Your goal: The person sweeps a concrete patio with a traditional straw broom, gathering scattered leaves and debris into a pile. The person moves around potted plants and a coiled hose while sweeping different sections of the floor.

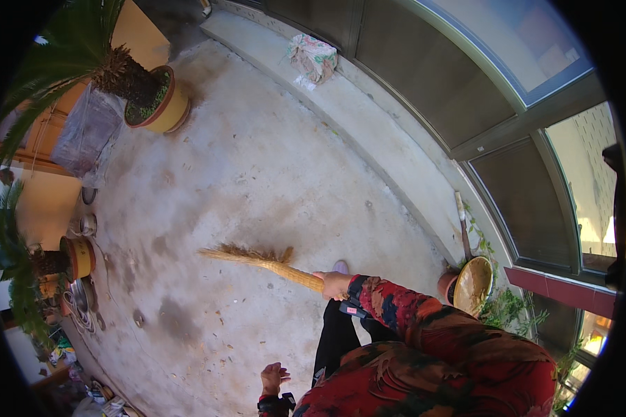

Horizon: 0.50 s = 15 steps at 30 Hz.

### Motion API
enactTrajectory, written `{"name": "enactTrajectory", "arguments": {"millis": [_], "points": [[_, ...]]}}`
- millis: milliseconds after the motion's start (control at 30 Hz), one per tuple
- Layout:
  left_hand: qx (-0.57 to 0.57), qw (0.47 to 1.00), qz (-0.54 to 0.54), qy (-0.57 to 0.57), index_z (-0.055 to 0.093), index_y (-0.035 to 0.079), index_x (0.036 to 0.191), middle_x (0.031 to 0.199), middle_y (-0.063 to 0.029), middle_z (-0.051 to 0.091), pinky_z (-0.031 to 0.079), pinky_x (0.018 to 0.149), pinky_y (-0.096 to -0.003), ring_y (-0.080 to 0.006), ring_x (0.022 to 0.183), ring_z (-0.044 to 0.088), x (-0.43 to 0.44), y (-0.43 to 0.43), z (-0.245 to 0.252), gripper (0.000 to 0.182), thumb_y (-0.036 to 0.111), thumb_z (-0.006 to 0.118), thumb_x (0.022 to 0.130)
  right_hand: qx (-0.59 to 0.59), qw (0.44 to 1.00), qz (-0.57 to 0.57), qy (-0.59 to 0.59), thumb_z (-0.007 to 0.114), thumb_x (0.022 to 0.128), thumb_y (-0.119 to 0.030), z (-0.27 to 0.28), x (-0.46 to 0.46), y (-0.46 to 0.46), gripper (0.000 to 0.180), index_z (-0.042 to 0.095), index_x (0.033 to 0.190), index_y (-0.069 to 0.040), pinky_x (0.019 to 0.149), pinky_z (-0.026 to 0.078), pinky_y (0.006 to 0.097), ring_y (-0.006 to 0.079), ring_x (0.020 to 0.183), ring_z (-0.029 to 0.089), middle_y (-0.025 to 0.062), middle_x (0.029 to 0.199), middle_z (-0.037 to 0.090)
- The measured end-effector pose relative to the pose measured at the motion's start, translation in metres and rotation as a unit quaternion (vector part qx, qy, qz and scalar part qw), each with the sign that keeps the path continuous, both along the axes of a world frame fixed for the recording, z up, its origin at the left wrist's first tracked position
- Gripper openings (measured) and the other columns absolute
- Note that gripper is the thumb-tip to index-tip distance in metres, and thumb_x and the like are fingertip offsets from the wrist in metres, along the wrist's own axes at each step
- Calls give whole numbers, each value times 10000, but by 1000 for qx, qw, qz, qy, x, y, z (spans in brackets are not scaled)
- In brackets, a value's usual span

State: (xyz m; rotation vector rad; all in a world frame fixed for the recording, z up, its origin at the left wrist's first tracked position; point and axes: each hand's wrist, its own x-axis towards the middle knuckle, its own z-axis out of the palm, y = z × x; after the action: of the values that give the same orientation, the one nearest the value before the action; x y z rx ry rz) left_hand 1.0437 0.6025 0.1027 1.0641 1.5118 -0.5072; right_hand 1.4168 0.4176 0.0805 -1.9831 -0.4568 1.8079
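A straw broom (279, 267) is held by its bound handle in my right hand (336, 285). Its bristles fan out to the left, over the concrete floor (271, 198); whether the tips touch it I cannot tell. Lower in the view, my left hand (274, 377) hangs free with fingers loosely bent and apart, holding nothing. Small dry leaves (229, 346) lie scattered on the floor near that hand. The toe of a light purple shoe (340, 267) shows just beyond my right hand.
Along the upper right runs a raised concrete step (365, 112) bearing a patterned sack (313, 58). A yellow basin (472, 286) and plants flank my right. Potted palms (167, 112) and a coiled hose (78, 310) line the left side.
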Motion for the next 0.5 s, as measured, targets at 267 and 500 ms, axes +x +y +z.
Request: {"name": "enactTrajectory", "arguments": {"millis": [267, 500], "points": [[20, 999, -28, -40, 511, -21, 969, 742, -128, 579, 520, 467, -332, -208, 551, 579, 7, -1, -6, 270, 199, 520, 812, 38, 984, -141, -101, 574, 651, -100, 69, -35, -178, 871, 124, 1383, -240, 483, 461, 303, 166, 503, 551, 116, 687, 574], [-17, 996, -82, -15, 517, -16, 958, 718, -120, 579, 515, 454, -329, -203, 524, 574, -1, -41, -9, 239, 179, 521, 819, -217, 909, -344, -89, 550, 687, -103, 57, -60, -294, 880, -1, 1374, -110, 435, 468, 310, 205, 466, 563, 123, 613, 577]]}}
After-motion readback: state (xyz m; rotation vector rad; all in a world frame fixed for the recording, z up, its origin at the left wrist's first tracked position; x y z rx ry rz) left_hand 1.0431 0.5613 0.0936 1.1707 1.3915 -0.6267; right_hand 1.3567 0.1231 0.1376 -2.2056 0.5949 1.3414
